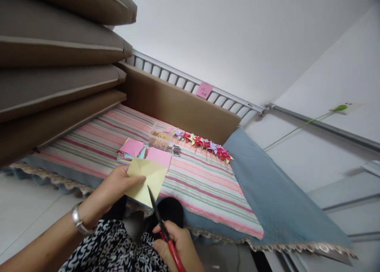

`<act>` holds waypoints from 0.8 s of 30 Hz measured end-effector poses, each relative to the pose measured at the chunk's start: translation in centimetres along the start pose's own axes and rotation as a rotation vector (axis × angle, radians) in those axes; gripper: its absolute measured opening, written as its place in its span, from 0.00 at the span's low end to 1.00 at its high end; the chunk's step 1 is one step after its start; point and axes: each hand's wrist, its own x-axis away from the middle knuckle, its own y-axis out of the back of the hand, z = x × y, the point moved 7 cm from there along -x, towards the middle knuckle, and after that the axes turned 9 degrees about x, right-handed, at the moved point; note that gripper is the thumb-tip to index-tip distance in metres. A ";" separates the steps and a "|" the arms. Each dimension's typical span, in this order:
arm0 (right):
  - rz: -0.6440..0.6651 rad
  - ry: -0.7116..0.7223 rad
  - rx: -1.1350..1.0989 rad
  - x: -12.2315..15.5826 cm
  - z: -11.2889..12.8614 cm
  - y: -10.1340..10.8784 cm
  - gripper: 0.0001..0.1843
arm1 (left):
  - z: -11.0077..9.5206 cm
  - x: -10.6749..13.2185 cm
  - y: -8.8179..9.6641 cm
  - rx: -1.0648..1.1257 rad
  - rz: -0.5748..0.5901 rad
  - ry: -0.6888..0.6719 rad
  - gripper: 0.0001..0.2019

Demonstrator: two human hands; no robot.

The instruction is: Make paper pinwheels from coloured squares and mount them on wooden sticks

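Note:
My left hand grips a square of yellow paper by its left side, thumb on top. Faint lines cross the sheet. In my right hand is a pair of scissors with red handles and dark blades. The blade tips lie at the paper's lower middle; whether they cut into it I cannot tell. Just beyond the sheet are pink paper squares and a stack of coloured paper. Farther back stands a clear plastic box holding thin sticks, with a small box of dark pieces beside it.
A row of paper pinwheels on sticks lies at the back of the striped cloth. Brown cushions are stacked at left. A brown board leans against a metal rail, which has a pink note on it.

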 end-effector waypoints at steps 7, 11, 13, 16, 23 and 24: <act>0.000 -0.043 -0.010 0.2 -0.2 0.0 0.18 | -0.2 0.2 -0.2 -0.016 0.003 -0.003 0.16; -0.002 -0.026 -0.012 0.4 0.1 0.1 0.16 | 0.0 0.1 -0.3 -0.023 0.000 -0.004 0.17; 0.000 -0.023 -0.020 0.5 0.0 0.0 0.16 | 0.0 0.0 -0.3 -0.015 -0.002 -0.005 0.18; -0.019 -0.031 -0.037 0.6 -0.3 0.0 0.16 | 0.0 0.0 -0.4 0.006 0.007 0.006 0.19; -0.047 0.006 -0.018 -0.2 -0.5 -0.1 0.13 | -0.1 -0.3 -0.7 -0.001 0.023 0.012 0.19; -0.050 0.016 -0.011 -0.4 -0.7 -0.2 0.12 | -0.2 -0.4 -0.6 -0.013 0.017 0.010 0.18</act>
